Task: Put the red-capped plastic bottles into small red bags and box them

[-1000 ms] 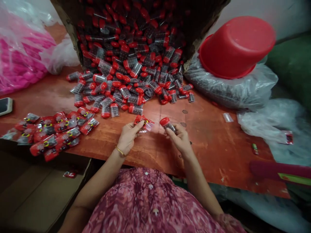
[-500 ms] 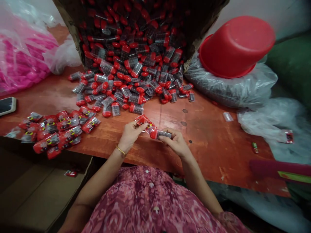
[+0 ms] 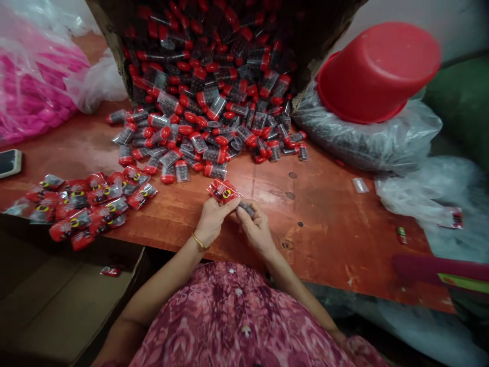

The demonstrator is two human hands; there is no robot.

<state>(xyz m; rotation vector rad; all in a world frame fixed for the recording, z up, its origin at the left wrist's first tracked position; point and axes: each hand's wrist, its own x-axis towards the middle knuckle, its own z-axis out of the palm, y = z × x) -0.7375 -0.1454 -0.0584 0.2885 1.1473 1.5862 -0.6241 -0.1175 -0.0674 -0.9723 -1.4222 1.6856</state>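
At the front of the table, my left hand (image 3: 209,220) is closed, thumb and fingers pinching a red printed plastic sleeve (image 3: 225,190) with a black and yellow design. Close against it, my right hand (image 3: 256,228) grips a small clear container (image 3: 246,208) with dark contents. The container's red end is hidden behind my fingers, and I cannot tell whether it is inside the sleeve. Beyond my hands lies a heap of similar red-ended clear containers (image 3: 198,142). To the left, several containers in printed sleeves (image 3: 91,199) lie in a pile.
A tipped cardboard box (image 3: 110,51) spills the heap. A red bucket (image 3: 382,71) rests upside down on a filled clear bag (image 3: 359,142). A bag of pink pieces (image 3: 34,92) and a phone (image 3: 10,163) are at left. Below the table edge stands an open carton (image 3: 69,306).
My right hand has moved left with the container, up against my left hand. The sleeve has shifted slightly left, and the container's red end has gone out of sight.
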